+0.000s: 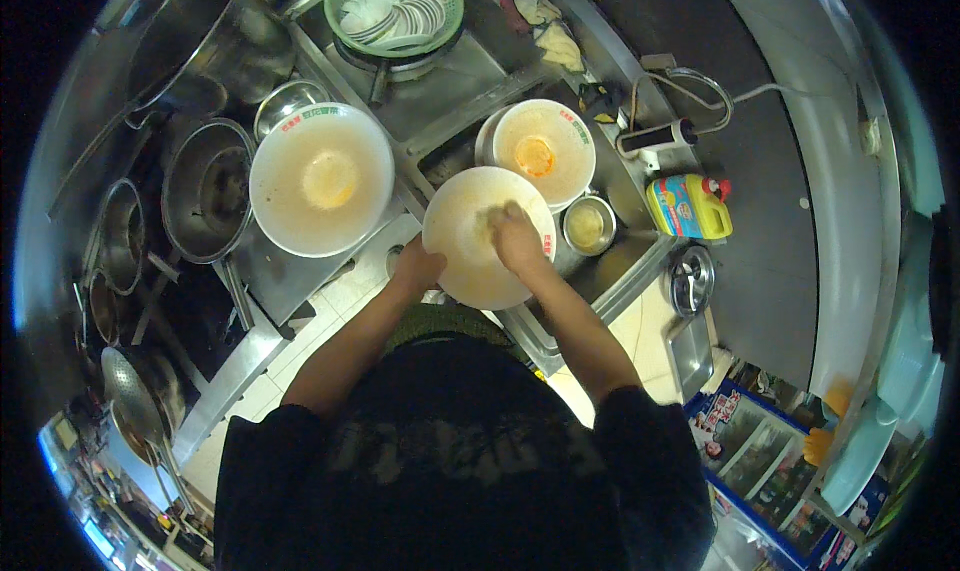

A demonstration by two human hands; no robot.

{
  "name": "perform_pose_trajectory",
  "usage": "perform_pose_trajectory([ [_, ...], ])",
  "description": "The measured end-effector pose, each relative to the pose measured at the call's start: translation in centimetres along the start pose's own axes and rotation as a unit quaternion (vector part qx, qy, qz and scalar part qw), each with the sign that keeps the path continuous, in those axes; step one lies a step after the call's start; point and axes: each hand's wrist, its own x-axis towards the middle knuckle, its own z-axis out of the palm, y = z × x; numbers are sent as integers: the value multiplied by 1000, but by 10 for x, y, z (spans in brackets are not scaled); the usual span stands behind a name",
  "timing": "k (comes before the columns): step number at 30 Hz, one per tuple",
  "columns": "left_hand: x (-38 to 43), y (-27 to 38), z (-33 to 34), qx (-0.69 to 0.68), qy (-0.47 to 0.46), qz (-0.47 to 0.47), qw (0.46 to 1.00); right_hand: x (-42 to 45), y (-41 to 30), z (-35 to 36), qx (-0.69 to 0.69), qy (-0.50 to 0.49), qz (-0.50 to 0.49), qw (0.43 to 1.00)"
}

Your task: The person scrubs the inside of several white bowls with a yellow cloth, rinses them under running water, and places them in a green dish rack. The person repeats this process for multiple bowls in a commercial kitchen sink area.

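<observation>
My left hand [418, 267] grips the near left rim of a large white bowl [465, 286], which is tilted over the front of the sink. Inside that bowl, my right hand [517, 241] presses a blurred olive-brown scouring pad [489, 224] against the inner surface. Just beyond, a stack of white bowls [574, 162] stands in the sink, the top one with orange residue in its base. A small metal bowl [588, 227] with yellowish liquid sits beside the stack. To the left, another large white bowl [322, 226] rests on the metal counter, holding cloudy liquid.
A green basket [336, 23] of small white dishes stands at the back, over a dark-handled pan [380, 83]. Metal pots [206, 196] crowd the left. Right of the sink [637, 252] are a yellow detergent jug [690, 207] and a faucet [656, 139]. Cloths [559, 45] lie behind.
</observation>
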Motion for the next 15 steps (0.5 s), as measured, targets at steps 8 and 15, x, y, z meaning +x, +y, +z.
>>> perform_pose_trajectory([
  [8, 28, -47, -14, -40, 41, 65, 996, -13, 15, -14, -63, -60, -203, 975],
  [15, 13, -20, -9, 18, 53, 79, 995, -1, -26, 25, 66, -43, -73, 994],
])
